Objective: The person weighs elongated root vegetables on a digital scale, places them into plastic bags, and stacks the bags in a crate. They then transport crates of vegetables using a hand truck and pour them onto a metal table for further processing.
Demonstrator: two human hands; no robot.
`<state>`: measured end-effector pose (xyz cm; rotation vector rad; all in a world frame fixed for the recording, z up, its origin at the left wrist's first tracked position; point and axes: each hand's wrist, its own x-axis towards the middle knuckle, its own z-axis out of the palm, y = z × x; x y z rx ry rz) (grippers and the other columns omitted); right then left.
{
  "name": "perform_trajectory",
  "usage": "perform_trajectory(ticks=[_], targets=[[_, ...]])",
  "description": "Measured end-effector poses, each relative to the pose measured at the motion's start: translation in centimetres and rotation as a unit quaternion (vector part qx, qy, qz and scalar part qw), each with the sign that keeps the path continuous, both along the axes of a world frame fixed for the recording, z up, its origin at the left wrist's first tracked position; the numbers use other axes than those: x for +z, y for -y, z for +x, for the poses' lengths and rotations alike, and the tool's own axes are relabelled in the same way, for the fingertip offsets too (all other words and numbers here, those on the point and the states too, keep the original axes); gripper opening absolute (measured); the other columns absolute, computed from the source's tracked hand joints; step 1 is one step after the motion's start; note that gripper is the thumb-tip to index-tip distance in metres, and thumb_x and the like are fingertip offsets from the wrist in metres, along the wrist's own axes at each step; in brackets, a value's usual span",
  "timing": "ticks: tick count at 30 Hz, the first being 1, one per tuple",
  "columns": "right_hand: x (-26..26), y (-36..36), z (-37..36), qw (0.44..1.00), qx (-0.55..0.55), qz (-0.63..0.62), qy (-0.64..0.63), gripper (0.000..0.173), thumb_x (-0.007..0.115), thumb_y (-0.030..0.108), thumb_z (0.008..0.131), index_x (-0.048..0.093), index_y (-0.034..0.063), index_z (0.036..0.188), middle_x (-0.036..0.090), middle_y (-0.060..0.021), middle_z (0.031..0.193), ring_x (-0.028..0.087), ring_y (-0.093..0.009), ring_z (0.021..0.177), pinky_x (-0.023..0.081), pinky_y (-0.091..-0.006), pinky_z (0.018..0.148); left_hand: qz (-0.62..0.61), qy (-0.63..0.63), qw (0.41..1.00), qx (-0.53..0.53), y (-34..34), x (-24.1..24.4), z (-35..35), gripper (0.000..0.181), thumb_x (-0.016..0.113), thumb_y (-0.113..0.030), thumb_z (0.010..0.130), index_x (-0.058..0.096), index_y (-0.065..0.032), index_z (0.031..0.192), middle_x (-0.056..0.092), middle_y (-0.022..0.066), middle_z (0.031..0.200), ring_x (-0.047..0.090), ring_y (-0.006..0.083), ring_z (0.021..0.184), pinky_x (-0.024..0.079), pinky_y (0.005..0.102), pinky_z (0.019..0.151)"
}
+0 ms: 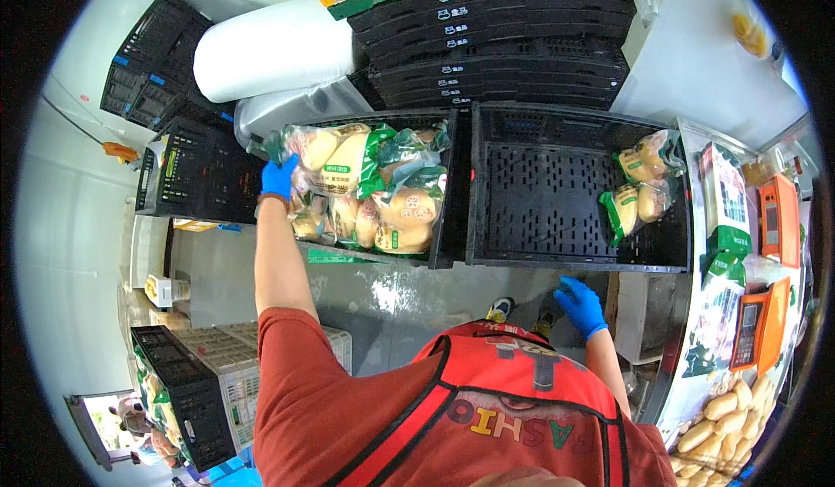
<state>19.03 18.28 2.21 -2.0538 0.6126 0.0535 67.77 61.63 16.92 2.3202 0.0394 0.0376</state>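
My left hand [278, 177], in a blue glove, grips the left end of a clear and green plastic bag of lotus root [342, 154]. That bag lies on top of several similar bags in a black plastic crate [446, 226]. To the right, a second black crate [535, 262] holds a few smaller bags of lotus root [642, 203] along its right side. My right hand [580, 306], also blue-gloved, hangs in front of the right crate's near edge with its fingers apart and holds nothing.
Behind the crates rise stacked black crates [496, 50] and a white roll of wrap [274, 50]. On the right, a table bears orange scales [760, 324], printed bags [717, 311] and loose lotus roots [724, 422]. A filled black crate [196, 409] stands at lower left.
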Motion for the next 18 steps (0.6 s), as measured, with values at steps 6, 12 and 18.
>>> perform_trajectory(ticks=[6,12,18], targets=[[-0.4,0.2,-0.9,0.998,-0.023,0.0,-0.052,0.044,0.064,0.028,0.076,0.054,0.0083,0.114,0.063,-0.0145,0.095,0.062,-0.025,0.085,0.049,-0.0335,0.074,0.22,0.01,0.973,0.073,-1.5,-6.4,0.3,0.049,0.063,-0.038,0.075,0.055,-0.0037,0.11,0.06,0.0177,0.103,0.057,0.0334,0.095,0.045,0.0411,0.079],[0.3,-0.1,-1.6,0.998,-0.031,0.016,-0.057,0.045,0.064,0.029,0.076,0.054,0.0062,0.114,0.063,-0.0146,0.096,0.062,-0.025,0.086,0.049,-0.0332,0.075,0.154,0.058,0.98,0.112,-0.1,-1.5,0.3,0.049,0.065,-0.036,0.074,0.054,-0.0078,0.111,0.059,0.0157,0.105,0.057,0.032,0.095,0.045,0.0401,0.078],[-0.1,-0.6,-1.5,0.997,-0.032,0.018,-0.066,0.046,0.064,0.029,0.076,0.054,0.0059,0.114,0.062,-0.0159,0.099,0.062,-0.025,0.089,0.049,-0.033,0.076,0.342,0.224,0.91,0.072,2.4,-0.8,-1.1,0.07,0.061,-0.051,0.072,0.037,-0.017,0.129,0.044,0.0093,0.125,0.042,0.0329,0.116,0.034,0.0511,0.092]])
